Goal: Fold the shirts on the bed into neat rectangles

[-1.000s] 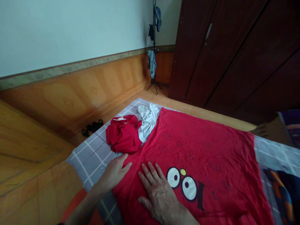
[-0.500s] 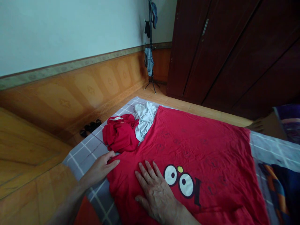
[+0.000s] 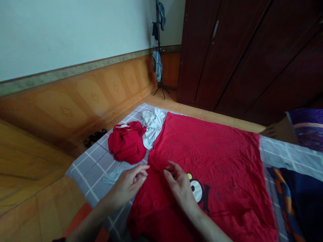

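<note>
A red shirt with a printed cartoon face lies spread over the bed, which has a grey checked sheet. My left hand is over the shirt's left edge, its fingers curled; whether it pinches any cloth is too small to tell. To its right, my right hand is above the shirt near the printed eyes, fingers bent and apart, with nothing in it. Beyond my left hand are a crumpled red garment and a pale grey one.
A dark garment with an orange pattern lies at the bed's right. Behind the bed stand a dark wardrobe and a coat rack. Dark shoes sit on the floor at left.
My right hand has lifted off the shirt and turned sideways. My left hand has moved right, and the shirt's left part has been drawn inward, with a pale cloth now showing beside it.
</note>
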`<action>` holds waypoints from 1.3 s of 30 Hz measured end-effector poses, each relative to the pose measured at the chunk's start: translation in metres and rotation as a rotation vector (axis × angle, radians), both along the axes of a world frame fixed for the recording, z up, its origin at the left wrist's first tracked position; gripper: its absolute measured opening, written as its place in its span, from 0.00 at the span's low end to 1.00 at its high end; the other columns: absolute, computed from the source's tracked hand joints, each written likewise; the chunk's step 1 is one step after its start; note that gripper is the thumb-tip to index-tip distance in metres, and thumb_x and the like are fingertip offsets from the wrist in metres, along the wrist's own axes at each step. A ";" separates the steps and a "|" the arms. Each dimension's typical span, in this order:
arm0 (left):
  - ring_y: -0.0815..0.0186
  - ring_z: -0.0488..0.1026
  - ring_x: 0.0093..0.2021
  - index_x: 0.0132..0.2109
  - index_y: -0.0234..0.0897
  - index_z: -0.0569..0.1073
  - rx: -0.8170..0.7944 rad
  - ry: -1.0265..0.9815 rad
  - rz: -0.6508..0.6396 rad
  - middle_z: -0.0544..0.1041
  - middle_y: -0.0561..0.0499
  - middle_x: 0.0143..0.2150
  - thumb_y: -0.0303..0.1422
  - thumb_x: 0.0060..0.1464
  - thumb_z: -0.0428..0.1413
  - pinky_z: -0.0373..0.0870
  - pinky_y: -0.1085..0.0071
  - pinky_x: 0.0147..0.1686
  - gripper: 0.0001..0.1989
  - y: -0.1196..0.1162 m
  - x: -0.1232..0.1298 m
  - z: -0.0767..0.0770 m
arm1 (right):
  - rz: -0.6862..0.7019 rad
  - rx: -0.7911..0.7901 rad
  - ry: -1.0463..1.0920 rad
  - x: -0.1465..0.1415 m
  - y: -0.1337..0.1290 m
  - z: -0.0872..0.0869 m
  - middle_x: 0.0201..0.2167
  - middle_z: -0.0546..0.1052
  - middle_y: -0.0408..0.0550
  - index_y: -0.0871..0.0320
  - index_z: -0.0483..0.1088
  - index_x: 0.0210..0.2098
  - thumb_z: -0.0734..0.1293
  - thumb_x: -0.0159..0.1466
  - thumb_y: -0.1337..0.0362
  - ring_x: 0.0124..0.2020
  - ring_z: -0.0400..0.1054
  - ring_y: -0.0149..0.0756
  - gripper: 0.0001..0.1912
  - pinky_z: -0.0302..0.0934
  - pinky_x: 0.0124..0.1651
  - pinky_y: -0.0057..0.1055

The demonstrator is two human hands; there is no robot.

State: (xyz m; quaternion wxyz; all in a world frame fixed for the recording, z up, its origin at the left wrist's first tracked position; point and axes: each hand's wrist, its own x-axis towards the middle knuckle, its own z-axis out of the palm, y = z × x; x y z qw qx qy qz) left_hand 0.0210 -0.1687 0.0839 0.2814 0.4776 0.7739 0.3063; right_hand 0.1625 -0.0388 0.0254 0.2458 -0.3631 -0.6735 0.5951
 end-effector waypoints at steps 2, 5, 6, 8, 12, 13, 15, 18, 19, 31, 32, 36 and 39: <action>0.67 0.73 0.41 0.48 0.39 0.72 0.028 0.109 -0.001 0.77 0.50 0.43 0.30 0.59 0.47 0.68 0.72 0.43 0.13 0.002 -0.011 -0.007 | 0.076 0.203 -0.124 0.001 -0.004 -0.002 0.38 0.76 0.54 0.65 0.65 0.53 0.63 0.59 0.59 0.34 0.71 0.41 0.25 0.65 0.39 0.38; 0.66 0.70 0.51 0.50 0.40 0.71 0.080 0.234 -0.111 0.74 0.50 0.50 0.26 0.58 0.47 0.64 0.70 0.52 0.15 0.014 -0.021 -0.016 | 0.135 0.561 -0.218 0.006 -0.012 -0.001 0.41 0.74 0.57 0.66 0.64 0.54 0.61 0.59 0.67 0.40 0.69 0.45 0.23 0.64 0.42 0.40; 0.65 0.68 0.54 0.52 0.41 0.70 0.092 0.271 -0.160 0.72 0.50 0.54 0.25 0.58 0.48 0.62 0.69 0.55 0.17 0.021 -0.024 -0.017 | 0.133 0.677 -0.212 0.008 -0.015 0.001 0.41 0.74 0.58 0.66 0.64 0.54 0.60 0.60 0.69 0.41 0.68 0.45 0.22 0.64 0.41 0.40; 0.64 0.65 0.57 0.54 0.41 0.69 0.094 0.325 -0.272 0.67 0.49 0.59 0.25 0.57 0.49 0.60 0.67 0.57 0.18 0.035 -0.030 -0.019 | 0.159 0.869 -0.163 0.013 -0.020 0.006 0.42 0.72 0.57 0.64 0.65 0.52 0.58 0.62 0.70 0.41 0.67 0.44 0.19 0.63 0.41 0.39; 0.65 0.71 0.47 0.41 0.37 0.73 0.020 0.294 -0.462 0.74 0.50 0.49 0.27 0.56 0.51 0.63 0.70 0.48 0.07 0.063 -0.046 -0.015 | 0.463 1.015 -0.130 0.018 -0.031 0.017 0.39 0.71 0.50 0.58 0.68 0.41 0.61 0.63 0.66 0.38 0.63 0.40 0.08 0.61 0.40 0.36; 0.66 0.71 0.42 0.38 0.36 0.73 0.001 0.273 -0.476 0.75 0.51 0.42 0.27 0.55 0.52 0.64 0.72 0.44 0.05 0.068 -0.050 -0.014 | 0.552 1.029 -0.152 0.018 -0.033 0.018 0.37 0.70 0.48 0.57 0.68 0.37 0.62 0.63 0.63 0.37 0.62 0.39 0.05 0.60 0.39 0.35; 0.70 0.69 0.32 0.34 0.35 0.71 -0.022 0.248 -0.467 0.73 0.55 0.31 0.28 0.53 0.53 0.63 0.76 0.35 0.02 0.078 -0.056 -0.015 | 0.672 1.071 -0.199 0.017 -0.037 0.017 0.33 0.69 0.46 0.57 0.66 0.31 0.64 0.62 0.58 0.35 0.61 0.38 0.09 0.59 0.38 0.35; 0.72 0.65 0.27 0.31 0.34 0.69 -0.029 0.244 -0.438 0.69 0.57 0.26 0.29 0.52 0.54 0.59 0.78 0.28 0.03 0.087 -0.061 -0.021 | 0.722 1.141 -0.239 0.015 -0.040 0.012 0.32 0.68 0.46 0.57 0.65 0.29 0.65 0.61 0.56 0.35 0.60 0.38 0.11 0.58 0.39 0.36; 0.72 0.65 0.28 0.31 0.34 0.69 -0.030 0.249 -0.426 0.69 0.58 0.26 0.29 0.52 0.54 0.59 0.78 0.28 0.03 0.090 -0.061 -0.024 | 0.723 1.151 -0.249 0.015 -0.041 0.010 0.31 0.68 0.46 0.57 0.65 0.29 0.65 0.62 0.57 0.35 0.60 0.38 0.11 0.58 0.40 0.35; 0.63 0.69 0.44 0.39 0.36 0.71 0.088 0.594 -0.370 0.72 0.48 0.42 0.31 0.62 0.48 0.63 0.67 0.46 0.08 0.072 -0.037 -0.013 | 0.706 1.196 -0.193 0.020 -0.040 0.006 0.33 0.70 0.46 0.57 0.65 0.31 0.61 0.64 0.58 0.37 0.62 0.37 0.09 0.58 0.45 0.35; 0.63 0.69 0.47 0.41 0.37 0.71 0.126 0.616 -0.425 0.73 0.48 0.44 0.31 0.63 0.46 0.62 0.67 0.49 0.09 0.068 -0.032 -0.014 | 0.717 1.203 -0.178 0.020 -0.039 0.007 0.33 0.70 0.46 0.57 0.65 0.32 0.62 0.64 0.57 0.37 0.61 0.37 0.09 0.58 0.45 0.35; 0.61 0.57 0.63 0.60 0.38 0.63 0.118 0.649 -0.663 0.65 0.47 0.61 0.35 0.65 0.46 0.52 0.62 0.62 0.18 0.052 -0.026 -0.033 | 0.705 1.239 -0.143 0.019 -0.038 0.004 0.32 0.70 0.46 0.57 0.65 0.31 0.63 0.63 0.57 0.36 0.62 0.37 0.10 0.58 0.44 0.35; 0.58 0.44 0.69 0.68 0.39 0.47 0.059 0.724 -0.668 0.51 0.46 0.69 0.40 0.63 0.47 0.42 0.55 0.65 0.30 0.044 -0.030 -0.050 | 0.634 1.250 -0.134 0.019 -0.038 -0.004 0.34 0.70 0.47 0.57 0.66 0.32 0.60 0.65 0.58 0.40 0.62 0.39 0.10 0.57 0.45 0.36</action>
